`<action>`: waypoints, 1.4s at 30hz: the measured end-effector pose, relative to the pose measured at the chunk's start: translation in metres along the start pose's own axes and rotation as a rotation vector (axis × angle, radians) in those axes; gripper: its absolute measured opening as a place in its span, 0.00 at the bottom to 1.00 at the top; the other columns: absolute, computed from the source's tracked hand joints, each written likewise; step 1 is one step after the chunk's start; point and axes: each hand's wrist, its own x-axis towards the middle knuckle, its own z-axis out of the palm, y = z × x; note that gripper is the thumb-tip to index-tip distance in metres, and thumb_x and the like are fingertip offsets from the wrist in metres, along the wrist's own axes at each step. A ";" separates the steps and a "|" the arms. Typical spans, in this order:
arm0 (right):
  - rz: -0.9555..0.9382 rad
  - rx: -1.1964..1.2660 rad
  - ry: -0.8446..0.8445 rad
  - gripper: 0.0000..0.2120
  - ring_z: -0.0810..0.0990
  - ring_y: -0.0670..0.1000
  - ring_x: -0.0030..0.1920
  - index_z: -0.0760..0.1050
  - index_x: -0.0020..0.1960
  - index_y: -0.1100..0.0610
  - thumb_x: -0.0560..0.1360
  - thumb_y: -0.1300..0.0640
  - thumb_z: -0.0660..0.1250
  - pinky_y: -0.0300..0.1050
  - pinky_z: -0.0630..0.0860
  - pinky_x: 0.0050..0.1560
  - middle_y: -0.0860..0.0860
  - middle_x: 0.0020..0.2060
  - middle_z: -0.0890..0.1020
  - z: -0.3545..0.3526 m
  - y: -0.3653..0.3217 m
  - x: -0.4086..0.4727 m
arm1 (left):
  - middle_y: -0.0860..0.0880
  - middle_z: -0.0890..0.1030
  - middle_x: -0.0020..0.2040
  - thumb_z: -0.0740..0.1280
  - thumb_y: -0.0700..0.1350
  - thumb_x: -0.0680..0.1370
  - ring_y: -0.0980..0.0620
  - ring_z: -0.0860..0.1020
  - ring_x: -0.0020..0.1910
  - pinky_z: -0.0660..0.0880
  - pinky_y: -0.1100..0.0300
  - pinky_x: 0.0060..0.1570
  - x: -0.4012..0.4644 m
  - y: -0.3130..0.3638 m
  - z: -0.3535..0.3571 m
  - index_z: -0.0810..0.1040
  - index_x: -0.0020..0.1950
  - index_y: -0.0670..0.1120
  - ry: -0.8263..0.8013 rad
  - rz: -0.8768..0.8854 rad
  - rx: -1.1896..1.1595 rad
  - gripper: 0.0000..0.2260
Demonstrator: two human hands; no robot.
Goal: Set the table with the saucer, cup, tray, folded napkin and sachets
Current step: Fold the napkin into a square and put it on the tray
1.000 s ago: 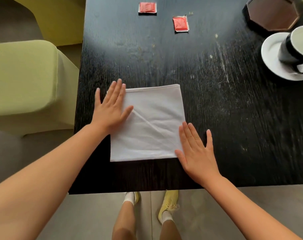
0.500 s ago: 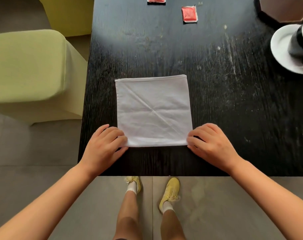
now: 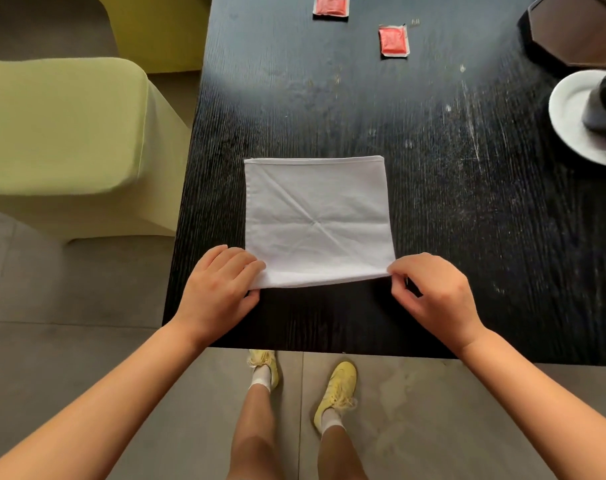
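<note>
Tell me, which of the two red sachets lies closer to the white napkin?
The right-hand sachet, the one lying slightly askew. The other sachet sits farther up the table, at the picture's top edge, farther from the napkin.

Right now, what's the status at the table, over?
Left hand and right hand each pinch a near corner of the white napkin. Napkin flat on the black table, near edge lifting. Nothing in the way.

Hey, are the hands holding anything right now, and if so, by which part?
Both hold the white napkin by its near edge: the left hand pinches the near left corner, the right hand the near right corner.
</note>
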 end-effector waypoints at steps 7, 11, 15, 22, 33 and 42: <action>0.156 0.165 0.042 0.03 0.78 0.50 0.30 0.79 0.42 0.64 0.71 0.66 0.67 0.39 0.76 0.37 0.55 0.34 0.81 -0.004 -0.013 -0.008 | 0.44 0.81 0.39 0.65 0.33 0.72 0.44 0.80 0.40 0.77 0.52 0.44 -0.005 0.009 0.001 0.80 0.43 0.40 0.074 -0.063 -0.084 0.06; 0.241 0.222 0.034 0.08 0.77 0.45 0.34 0.79 0.44 0.63 0.67 0.72 0.70 0.35 0.76 0.40 0.52 0.35 0.80 -0.005 -0.018 -0.021 | 0.44 0.81 0.41 0.63 0.38 0.75 0.47 0.79 0.42 0.75 0.58 0.47 -0.017 0.015 -0.007 0.80 0.46 0.38 0.094 -0.157 -0.292 0.07; 0.427 0.368 0.084 0.12 0.76 0.45 0.36 0.79 0.47 0.57 0.68 0.70 0.70 0.31 0.74 0.40 0.49 0.36 0.80 -0.008 -0.022 -0.018 | 0.50 0.80 0.45 0.66 0.41 0.74 0.59 0.77 0.47 0.73 0.68 0.52 -0.016 0.019 -0.020 0.80 0.50 0.41 0.293 -0.405 -0.501 0.07; 0.732 0.475 0.337 0.04 0.78 0.44 0.40 0.80 0.45 0.52 0.73 0.59 0.69 0.38 0.74 0.44 0.44 0.38 0.81 0.004 -0.013 0.048 | 0.55 0.82 0.46 0.68 0.43 0.75 0.58 0.79 0.44 0.75 0.68 0.50 0.042 0.008 -0.023 0.81 0.54 0.48 0.449 -0.659 -0.663 0.08; 0.909 0.235 0.253 0.05 0.77 0.53 0.42 0.77 0.46 0.57 0.74 0.57 0.64 0.57 0.73 0.55 0.53 0.42 0.81 0.041 0.019 0.104 | 0.41 0.81 0.44 0.66 0.43 0.76 0.44 0.77 0.44 0.69 0.58 0.47 0.113 -0.029 0.013 0.82 0.55 0.42 0.336 -0.724 -0.459 0.10; 0.911 0.068 0.233 0.05 0.70 0.49 0.37 0.74 0.45 0.57 0.76 0.57 0.61 0.43 0.59 0.49 0.51 0.39 0.77 0.058 0.024 0.107 | 0.42 0.77 0.46 0.66 0.45 0.76 0.44 0.74 0.50 0.67 0.58 0.45 0.128 -0.043 0.024 0.83 0.51 0.43 0.305 -0.704 -0.342 0.09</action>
